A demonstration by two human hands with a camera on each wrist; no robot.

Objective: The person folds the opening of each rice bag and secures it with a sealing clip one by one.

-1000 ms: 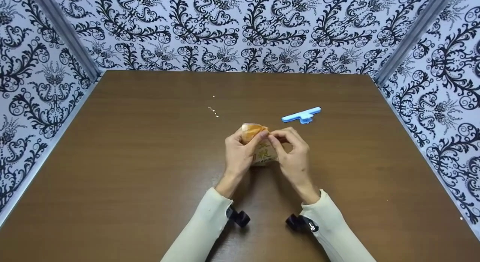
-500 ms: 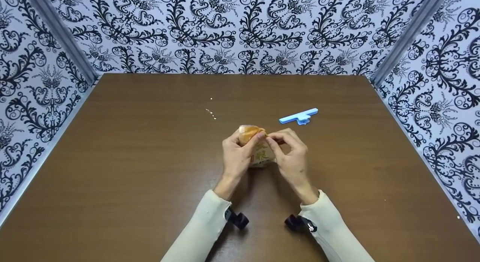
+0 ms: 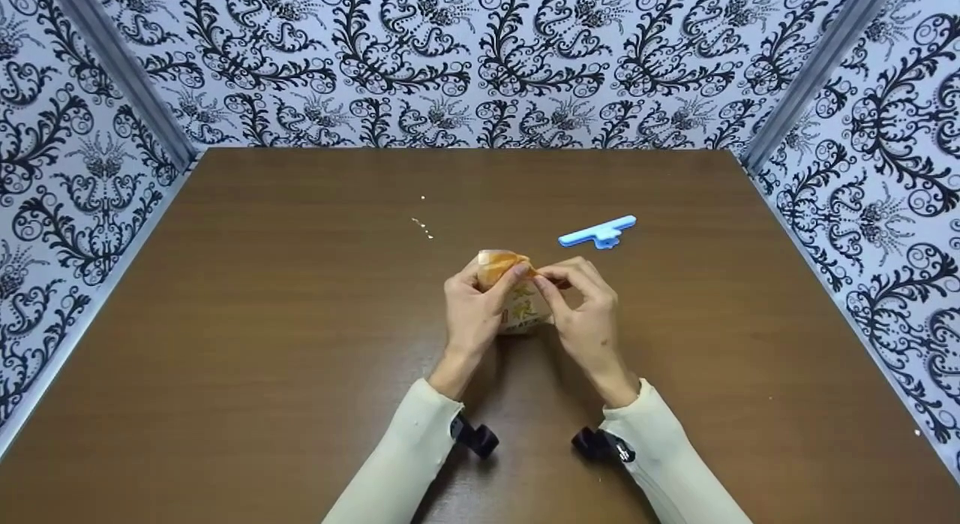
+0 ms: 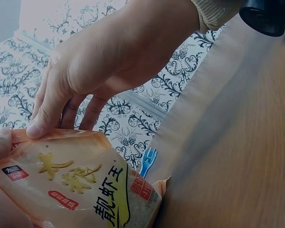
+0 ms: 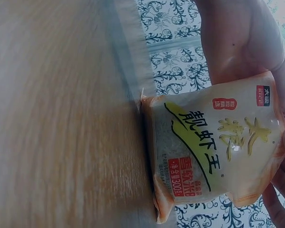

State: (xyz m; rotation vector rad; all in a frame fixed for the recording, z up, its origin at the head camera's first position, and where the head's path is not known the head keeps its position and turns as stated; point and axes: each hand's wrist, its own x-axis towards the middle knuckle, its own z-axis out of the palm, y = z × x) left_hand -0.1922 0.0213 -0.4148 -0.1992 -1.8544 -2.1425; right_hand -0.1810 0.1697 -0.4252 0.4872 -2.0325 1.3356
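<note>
An orange-topped plastic rice bag (image 3: 525,311) stands upright on the brown table, printed with gold and black characters (image 5: 199,142). My left hand (image 3: 474,306) pinches the folded orange top, thumb in front, at the bag's left. Close beside it, my right hand (image 3: 589,306) pinches the same top edge between thumb and fingers. Seen from the left wrist, the bag (image 4: 80,175) bulges below the left thumb. Beyond the hands, to the right, lies a light blue bag clip (image 3: 598,233), touched by neither hand. Whether the bag's mouth is sealed is hidden by the fingers.
Small white grains (image 3: 423,227) lie scattered on the table (image 3: 262,299) left of and beyond the bag. Patterned walls (image 3: 480,66) close off the back and both sides. A black wrist camera (image 3: 480,439) sits at each cuff.
The head view has shifted slightly. Both hands keep their pinch on the rice bag's top, with only small movements of the fingers. The bag clip stays where it was.
</note>
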